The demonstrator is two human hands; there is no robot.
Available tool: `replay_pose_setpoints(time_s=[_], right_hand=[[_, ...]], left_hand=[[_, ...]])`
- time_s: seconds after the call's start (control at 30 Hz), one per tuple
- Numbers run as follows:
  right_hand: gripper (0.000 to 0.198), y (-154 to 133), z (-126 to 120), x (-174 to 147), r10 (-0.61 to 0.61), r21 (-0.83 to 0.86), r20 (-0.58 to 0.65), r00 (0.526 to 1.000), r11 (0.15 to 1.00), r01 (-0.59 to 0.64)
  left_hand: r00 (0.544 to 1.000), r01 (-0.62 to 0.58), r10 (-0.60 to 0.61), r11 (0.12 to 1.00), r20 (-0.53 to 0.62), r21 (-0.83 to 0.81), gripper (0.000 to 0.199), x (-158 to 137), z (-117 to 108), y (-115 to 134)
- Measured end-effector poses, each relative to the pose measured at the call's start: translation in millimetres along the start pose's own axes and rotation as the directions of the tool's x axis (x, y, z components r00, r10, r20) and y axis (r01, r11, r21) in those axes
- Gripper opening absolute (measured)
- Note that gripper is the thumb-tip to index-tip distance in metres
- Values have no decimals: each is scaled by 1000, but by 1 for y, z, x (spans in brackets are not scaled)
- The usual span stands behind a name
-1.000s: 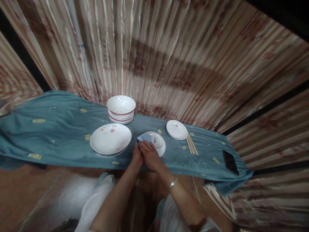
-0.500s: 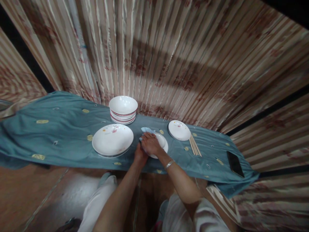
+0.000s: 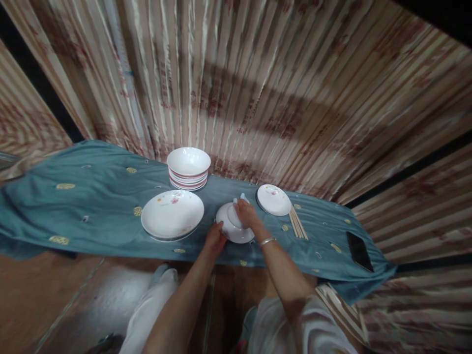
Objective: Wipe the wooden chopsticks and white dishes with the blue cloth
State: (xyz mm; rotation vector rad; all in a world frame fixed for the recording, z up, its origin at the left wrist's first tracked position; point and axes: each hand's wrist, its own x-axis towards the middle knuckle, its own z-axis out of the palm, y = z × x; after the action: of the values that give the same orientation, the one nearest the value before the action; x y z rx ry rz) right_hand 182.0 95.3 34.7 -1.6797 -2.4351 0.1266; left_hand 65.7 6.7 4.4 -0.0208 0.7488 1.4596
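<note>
A small white plate [image 3: 236,233] is turned with its underside up, its foot ring facing me. My left hand [image 3: 215,238] grips its rim on the near left side, thumb on top. My right hand [image 3: 246,213] is closed on a light blue cloth [image 3: 242,196] and presses it against the plate's underside near the foot ring. Most of the cloth is hidden by the fingers. To the left of my hands lies a large oval white plate [image 3: 172,216] with a flower print, on top of at least one other.
A stack of white bowls [image 3: 189,162] with red bands stands at the back. Right of my hands are small flowered plates [image 3: 273,200], several wooden chopsticks [image 3: 298,222] and a black phone [image 3: 359,250]. A green cloth [image 3: 106,206] covers the table; a striped curtain [image 3: 228,98] hangs behind.
The small plate now shows more of its underside. My right hand has moved right with the cloth, away from my left hand, which has shifted slightly at the rim.
</note>
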Motion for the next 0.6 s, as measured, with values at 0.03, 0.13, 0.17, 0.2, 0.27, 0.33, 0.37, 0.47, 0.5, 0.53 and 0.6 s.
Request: replay_pose_setpoints(time_s=[0.03, 0.13, 0.17, 0.2, 0.27, 0.33, 0.37, 0.47, 0.5, 0.53, 0.6], right_hand=[[40, 5, 1, -3, 14, 21, -4, 1000, 1000, -14], [43, 19, 7, -14, 45, 72, -35, 998, 997, -42], [44, 23, 9, -18, 61, 92, -47, 997, 994, -57], [45, 26, 12, -23, 81, 116, -60, 995, 991, -74], [47, 30, 17, -32, 118, 158, -79, 990, 982, -105], [48, 31, 23, -42, 150, 198, -104, 983, 972, -127], [49, 31, 25, -47, 159, 217, -125, 979, 968, -130], [51, 25, 33, -62, 191, 308, -234, 953, 944, -114], [52, 22, 36, -68, 207, 332, -267, 941, 937, -112], [53, 19, 39, -73, 227, 348, -290, 930, 930, -118], [55, 13, 44, -83, 281, 372, -318, 906, 915, -153]], left_hand=[[1000, -2, 2, 1000, -4, 7, 18, 0, 0, 0], [1000, -9, 9, 1000, -5, 26, 15, 0, -1, -1], [1000, -11, 11, 999, -4, 32, 15, 0, -1, -1], [1000, -13, 13, 999, -2, 37, 15, -1, -1, -1], [1000, -15, 15, 999, 0, 50, 15, -2, -1, 0], [1000, -14, 14, 998, 0, 66, 13, -2, -1, 0], [1000, -14, 14, 997, -1, 73, 12, -2, -1, 0], [1000, -18, 19, 996, -4, 93, 10, -2, 0, 0], [1000, -21, 22, 995, -5, 98, 9, -2, 0, -1], [1000, -25, 26, 994, -5, 103, 9, -2, 0, -1], [999, -35, 35, 993, 0, 110, 7, -2, 0, -1]])
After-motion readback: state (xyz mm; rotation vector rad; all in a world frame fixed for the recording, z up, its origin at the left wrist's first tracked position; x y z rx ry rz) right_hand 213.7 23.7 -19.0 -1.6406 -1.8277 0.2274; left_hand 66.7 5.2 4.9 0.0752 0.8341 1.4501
